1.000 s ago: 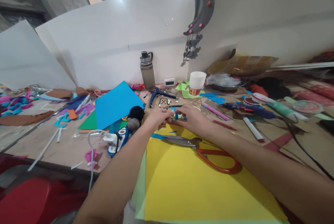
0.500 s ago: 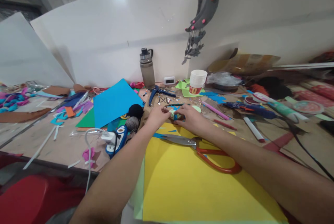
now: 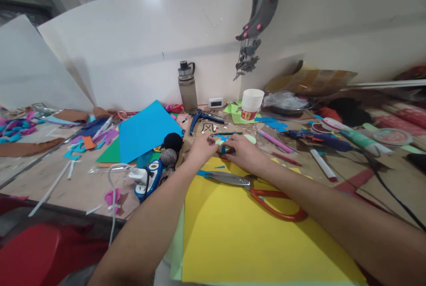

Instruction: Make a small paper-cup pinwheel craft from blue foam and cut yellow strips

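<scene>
1. Since the small blue and pale-green piece (image 3: 223, 148) sits between both sets of fingertips, just past the far edge of the yellow sheet (image 3: 253, 246), work it right there; looks like paper, so light pressure should do.
2. Right hand (image 3: 244, 152): thumb and fingers bent around the near side of the piece, tips at its blue part; can't tell if it's a firm pinch.
3. Left hand (image 3: 202, 147): fingers curled inward at the piece's left side; tips partly hidden, can't tell whether they grip it or only steady it.
4. My take: let one hand anchor, the other adjust; pinch edges, not the middle; a hard squeeze would likely crease it.
5. Scissors (image 3: 234, 180) lie on the yellow sheet between the forearms, blades pointing left; mind the wrists when lowering them.
6. Dark pencil (image 3: 228, 133) lies just beyond the fingers, pale-green disc (image 3: 250, 139) by the right knuckles; easy to nudge, so small finger moves beat arm moves.
</scene>
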### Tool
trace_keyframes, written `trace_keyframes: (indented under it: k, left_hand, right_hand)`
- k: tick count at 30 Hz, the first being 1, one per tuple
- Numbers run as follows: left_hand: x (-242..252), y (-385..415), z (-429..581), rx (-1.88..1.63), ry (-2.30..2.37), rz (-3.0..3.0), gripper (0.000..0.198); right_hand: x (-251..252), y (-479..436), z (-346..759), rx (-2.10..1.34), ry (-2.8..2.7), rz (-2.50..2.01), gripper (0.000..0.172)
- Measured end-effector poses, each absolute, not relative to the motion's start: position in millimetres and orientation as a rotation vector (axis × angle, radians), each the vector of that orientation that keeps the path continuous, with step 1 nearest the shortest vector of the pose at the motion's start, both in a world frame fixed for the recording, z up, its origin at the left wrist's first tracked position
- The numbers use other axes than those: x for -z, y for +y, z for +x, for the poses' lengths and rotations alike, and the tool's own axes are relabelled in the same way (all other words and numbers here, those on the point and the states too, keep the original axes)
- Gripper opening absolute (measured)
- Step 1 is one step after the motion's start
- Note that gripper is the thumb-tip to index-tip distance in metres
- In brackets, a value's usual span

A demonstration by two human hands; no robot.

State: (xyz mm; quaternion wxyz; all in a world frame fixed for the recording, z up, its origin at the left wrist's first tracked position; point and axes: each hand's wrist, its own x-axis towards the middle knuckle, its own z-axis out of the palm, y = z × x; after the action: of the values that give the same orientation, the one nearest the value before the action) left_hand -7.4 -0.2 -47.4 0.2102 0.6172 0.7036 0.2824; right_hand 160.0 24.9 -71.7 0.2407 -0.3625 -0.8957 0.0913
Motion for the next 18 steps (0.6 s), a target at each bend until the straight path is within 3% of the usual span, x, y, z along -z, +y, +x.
trace_keyframes:
  k: [18]
  left_hand:
    - [58,5,0,-0.673,2.091,1.783,0.03]
  right_hand:
    - [72,26,158,-0.298,-2.456,-0.983,0.019]
